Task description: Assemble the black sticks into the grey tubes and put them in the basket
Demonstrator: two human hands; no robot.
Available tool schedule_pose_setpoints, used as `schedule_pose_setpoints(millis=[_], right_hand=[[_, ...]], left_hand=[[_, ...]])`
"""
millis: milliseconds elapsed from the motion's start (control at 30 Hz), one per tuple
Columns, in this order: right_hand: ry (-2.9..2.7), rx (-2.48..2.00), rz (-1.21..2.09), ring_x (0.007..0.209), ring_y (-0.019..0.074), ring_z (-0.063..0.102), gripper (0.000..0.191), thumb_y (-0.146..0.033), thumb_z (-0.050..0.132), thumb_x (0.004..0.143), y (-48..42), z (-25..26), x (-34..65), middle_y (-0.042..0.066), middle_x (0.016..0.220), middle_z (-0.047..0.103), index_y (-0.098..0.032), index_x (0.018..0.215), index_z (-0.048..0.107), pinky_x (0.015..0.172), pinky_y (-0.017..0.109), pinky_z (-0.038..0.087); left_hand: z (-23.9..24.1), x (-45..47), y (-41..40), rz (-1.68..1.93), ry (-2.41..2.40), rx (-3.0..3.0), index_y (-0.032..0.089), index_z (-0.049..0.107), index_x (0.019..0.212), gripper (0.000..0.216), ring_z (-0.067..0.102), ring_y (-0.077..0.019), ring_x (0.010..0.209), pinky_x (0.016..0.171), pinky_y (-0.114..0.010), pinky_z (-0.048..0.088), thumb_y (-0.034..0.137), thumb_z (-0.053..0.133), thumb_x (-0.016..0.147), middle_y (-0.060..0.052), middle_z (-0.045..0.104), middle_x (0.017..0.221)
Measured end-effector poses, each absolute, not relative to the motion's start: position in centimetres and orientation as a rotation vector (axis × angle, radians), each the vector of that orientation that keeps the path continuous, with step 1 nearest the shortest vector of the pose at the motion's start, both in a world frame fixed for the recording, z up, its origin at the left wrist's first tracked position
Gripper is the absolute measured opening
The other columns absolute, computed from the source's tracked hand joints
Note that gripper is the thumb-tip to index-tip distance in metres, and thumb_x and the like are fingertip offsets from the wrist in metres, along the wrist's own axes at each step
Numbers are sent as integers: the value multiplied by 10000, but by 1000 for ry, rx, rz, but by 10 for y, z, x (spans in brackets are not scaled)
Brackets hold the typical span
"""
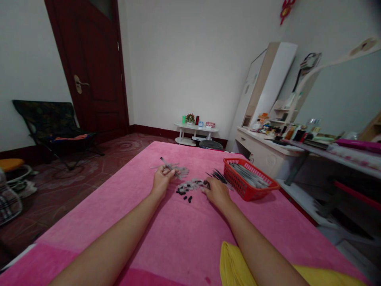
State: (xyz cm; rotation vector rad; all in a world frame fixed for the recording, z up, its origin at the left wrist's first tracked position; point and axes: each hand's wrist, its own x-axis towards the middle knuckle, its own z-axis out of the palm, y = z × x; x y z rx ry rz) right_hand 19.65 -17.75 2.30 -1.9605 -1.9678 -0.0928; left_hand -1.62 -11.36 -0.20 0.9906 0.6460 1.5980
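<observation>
My left hand (162,177) is closed on a thin grey pen-like stick (165,162) that points up and away, next to a small heap of grey sticks (182,171). My right hand (216,191) lies knuckles up on the pink cloth (178,230), its fingertips in a pile of small grey and black pieces (190,186). A bundle of dark sticks (218,175) lies just beyond that hand. Whether its fingers grip anything is hidden.
A red plastic basket (248,190) with grey sticks stands to the right of my right hand. A yellow cloth (235,264) lies near the front edge. A dressing table (268,149) with bottles is at the right, a dark folding chair (50,127) and a door at the left.
</observation>
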Motion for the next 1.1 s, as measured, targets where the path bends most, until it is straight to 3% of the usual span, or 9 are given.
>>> schedule_pose_setpoints(millis=[367, 567, 733, 933, 1100], right_hand=[[-2367, -1364, 189, 900, 149, 579, 201, -170, 643, 747, -189, 21, 165, 0, 941, 663, -254, 919, 704, 753, 214, 382], [-2334, -1485, 148, 873, 154, 592, 103, -216, 636, 763, -188, 19, 168, -2, 911, 678, -240, 845, 693, 728, 221, 378], [-2153, -1720, 77, 934, 183, 596, 200, -306, 615, 800, -186, 20, 175, 32, 980, 675, -235, 977, 674, 751, 241, 379], [-2077, -1821, -28, 973, 185, 579, 433, -210, 531, 852, -179, 18, 178, 49, 1048, 609, -318, 1271, 540, 771, 238, 374], [-2144, -1812, -88, 898, 176, 585, 340, -260, 528, 865, -176, 18, 169, 40, 1020, 584, -344, 1187, 600, 704, 239, 374]], left_hand=[[3, -18, -118, 1575, 674, 998, 160, 465, 837, 449, 698, -238, 823, 662, -301, 553, 348, 797, 599, -5, 641, 746], [6, -17, -122, 1562, 678, 989, 163, 451, 811, 465, 697, -236, 807, 625, -276, 544, 336, 811, 575, -11, 650, 734], [3, -17, -120, 1546, 674, 1008, 161, 462, 819, 461, 697, -234, 813, 638, -288, 553, 353, 808, 582, -24, 664, 763], [-1, -14, -118, 1542, 667, 1015, 158, 471, 866, 474, 698, -227, 781, 628, -304, 568, 343, 808, 588, -8, 642, 748], [-2, -13, -119, 1526, 667, 1031, 159, 470, 878, 478, 699, -234, 780, 611, -300, 574, 335, 809, 591, 2, 628, 728]])
